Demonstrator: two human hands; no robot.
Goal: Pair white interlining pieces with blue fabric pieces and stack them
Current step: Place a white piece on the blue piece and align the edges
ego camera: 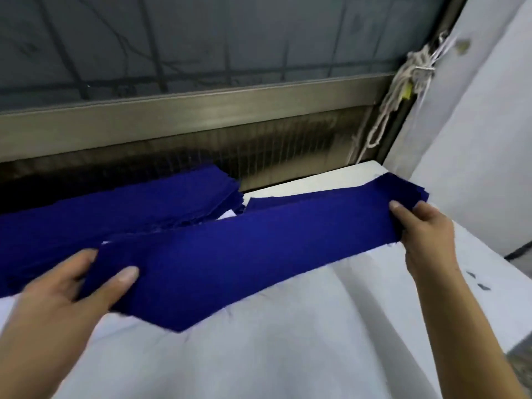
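Left grip [66,286] and right grip [423,226] pinch the blue piece [244,254], beside the blue stack [129,203]; I should keep it taut.

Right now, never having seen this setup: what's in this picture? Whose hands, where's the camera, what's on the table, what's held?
There is no machine here: a person works with two bare hands. The single picture comes from a camera worn on the head, looking forward and down. The left hand grips the near left end of a long blue fabric strip, thumb on top. The right hand pinches its far right end. I cannot tell whether the strip is one layer or several. Below it a white cloth covers the work surface. Behind the strip, to the left, sits a pile of blue pieces. At the back are a metal rail and a knotted white cord.
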